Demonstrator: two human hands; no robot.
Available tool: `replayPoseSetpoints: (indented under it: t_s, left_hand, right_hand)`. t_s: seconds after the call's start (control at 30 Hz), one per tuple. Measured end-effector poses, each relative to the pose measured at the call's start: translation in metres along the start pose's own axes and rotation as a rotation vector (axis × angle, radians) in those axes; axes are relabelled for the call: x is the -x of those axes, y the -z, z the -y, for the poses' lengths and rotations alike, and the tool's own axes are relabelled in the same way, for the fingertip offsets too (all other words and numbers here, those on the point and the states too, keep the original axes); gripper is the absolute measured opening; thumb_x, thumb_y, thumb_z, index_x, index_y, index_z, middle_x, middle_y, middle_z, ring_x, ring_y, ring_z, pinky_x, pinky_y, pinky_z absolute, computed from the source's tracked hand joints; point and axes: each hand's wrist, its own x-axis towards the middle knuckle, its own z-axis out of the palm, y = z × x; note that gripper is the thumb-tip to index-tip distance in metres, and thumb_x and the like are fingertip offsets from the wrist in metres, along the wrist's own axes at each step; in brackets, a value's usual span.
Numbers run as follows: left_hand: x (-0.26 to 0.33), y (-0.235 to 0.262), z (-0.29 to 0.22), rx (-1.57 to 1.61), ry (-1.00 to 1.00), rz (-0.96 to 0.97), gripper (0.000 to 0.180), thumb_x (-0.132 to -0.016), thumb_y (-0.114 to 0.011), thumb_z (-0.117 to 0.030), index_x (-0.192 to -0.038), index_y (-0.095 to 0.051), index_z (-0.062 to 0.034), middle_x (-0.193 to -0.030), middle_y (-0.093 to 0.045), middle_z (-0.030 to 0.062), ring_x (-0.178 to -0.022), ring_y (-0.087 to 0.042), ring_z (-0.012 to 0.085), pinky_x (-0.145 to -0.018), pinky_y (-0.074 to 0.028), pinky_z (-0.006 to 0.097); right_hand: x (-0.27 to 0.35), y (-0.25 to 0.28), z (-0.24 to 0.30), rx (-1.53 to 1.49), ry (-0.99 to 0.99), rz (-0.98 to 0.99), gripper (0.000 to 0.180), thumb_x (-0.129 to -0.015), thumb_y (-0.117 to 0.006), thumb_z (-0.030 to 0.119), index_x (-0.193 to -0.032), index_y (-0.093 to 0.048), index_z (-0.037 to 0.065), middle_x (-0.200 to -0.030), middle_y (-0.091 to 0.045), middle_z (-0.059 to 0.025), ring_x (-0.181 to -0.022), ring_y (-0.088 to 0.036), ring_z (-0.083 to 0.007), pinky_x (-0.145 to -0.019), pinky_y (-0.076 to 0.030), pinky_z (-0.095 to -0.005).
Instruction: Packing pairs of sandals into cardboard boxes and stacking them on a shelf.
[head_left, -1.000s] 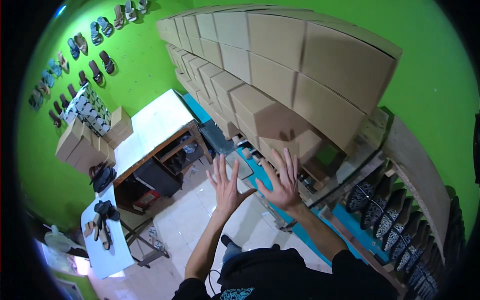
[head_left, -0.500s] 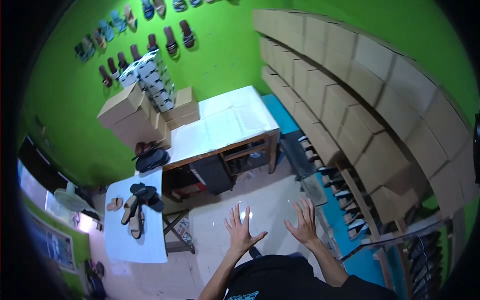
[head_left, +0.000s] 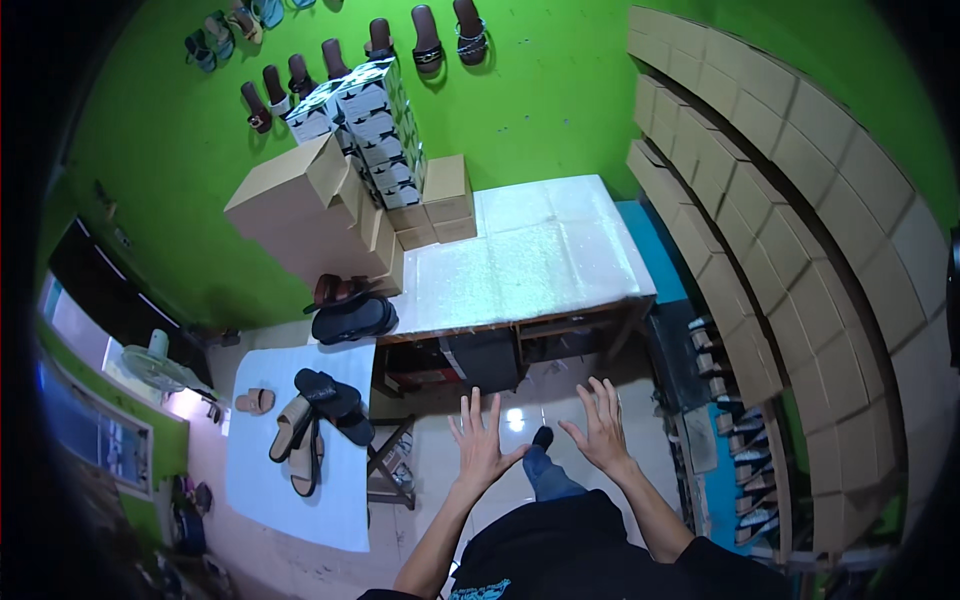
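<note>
Both hands are raised in front of me over the tiled floor, holding nothing. My left hand (head_left: 482, 444) has its fingers spread and the thumb out to the right. Facing it, my right hand (head_left: 599, 432) is also open, with its thumb toward the left. Between and below them show my foot (head_left: 543, 438) and a jeans leg. Nearest to the left hand is a small white-topped table (head_left: 260, 500) bearing black sandals (head_left: 335, 395), beige slides (head_left: 306, 460) and a small tan pair (head_left: 256, 401). No object touches either hand.
Ahead stands a workbench (head_left: 540, 260) with a shiny white cover, cardboard boxes (head_left: 290, 215), patterned boxes (head_left: 380, 130) and black platform sandals (head_left: 355, 318). Shelves of cardboard boxes (head_left: 760, 210) line the right, shoes (head_left: 750, 470) below. Sandals (head_left: 427, 40) hang on the green wall. A fan (head_left: 155, 365) is far left.
The view has turned left and moved nearer the workbench, which now appears larger. A foot and leg have come into sight. Both hands stay raised and open.
</note>
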Motion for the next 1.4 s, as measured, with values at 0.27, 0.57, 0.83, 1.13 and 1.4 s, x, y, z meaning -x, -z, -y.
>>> replayPoseSetpoints:
  t_s: [0.27, 0.57, 0.83, 1.13, 1.4]
  left_hand:
    - [-0.146, 0.016, 0.063, -0.139, 0.046, -0.048, 0.114, -0.067, -0.085, -0.051, -0.156, -0.026, -0.0101, -0.161, -0.012, 0.027, -0.147, -0.013, 0.0498, -0.11, -0.013, 0.073]
    - [-0.308, 0.028, 0.137, -0.251, 0.025, -0.082, 0.11, -0.07, -0.084, -0.045, -0.157, -0.025, -0.012, -0.162, -0.011, 0.025, -0.149, -0.009, 0.0489, -0.111, -0.011, 0.074]
    - [-0.428, 0.028, 0.208, -0.32, -0.054, -0.06, 0.102, -0.074, -0.082, -0.042, -0.155, -0.029, -0.0105, -0.163, -0.011, 0.0235, -0.15, -0.011, 0.0464, -0.114, -0.013, 0.07]
    - [-0.529, 0.026, 0.267, -0.35, -0.161, 0.003, 0.099, -0.076, -0.079, -0.042, -0.155, -0.028, -0.0108, -0.163, -0.012, 0.0223, -0.15, -0.014, 0.0428, -0.117, -0.014, 0.066]
    - [-0.574, 0.017, 0.289, -0.305, -0.159, 0.01, 0.101, -0.076, -0.081, -0.037, -0.156, -0.026, -0.0106, -0.163, -0.013, 0.0223, -0.15, -0.016, 0.0412, -0.118, -0.015, 0.063]
  right_hand:
    - [-0.174, -0.057, -0.022, -0.08, 0.125, 0.014, 0.071, -0.082, -0.079, 0.028, -0.139, -0.047, 0.001, -0.145, -0.039, -0.0239, -0.137, -0.033, -0.0475, -0.112, -0.032, -0.0536]
    - [-0.354, -0.125, -0.031, -0.07, 0.277, 0.058, 0.066, -0.085, -0.076, 0.032, -0.138, -0.048, 0.003, -0.144, -0.039, -0.0246, -0.136, -0.034, -0.0493, -0.111, -0.033, -0.0562]
    - [-0.476, -0.197, -0.038, -0.037, 0.252, 0.028, 0.067, -0.086, -0.075, 0.033, -0.14, -0.046, 0.003, -0.145, -0.039, -0.0257, -0.135, -0.034, -0.0493, -0.111, -0.033, -0.0564]
    - [-0.608, -0.268, -0.041, 0.094, 0.145, 0.092, 0.079, -0.081, -0.078, 0.034, -0.143, -0.041, 0.002, -0.147, -0.036, -0.026, -0.138, -0.031, -0.0489, -0.111, -0.031, -0.0618]
    - [-0.678, -0.313, -0.053, 0.183, 0.078, 0.135, 0.093, -0.072, -0.085, 0.035, -0.146, -0.038, 0.003, -0.15, -0.034, -0.0249, -0.14, -0.031, -0.0464, -0.112, -0.03, -0.0612]
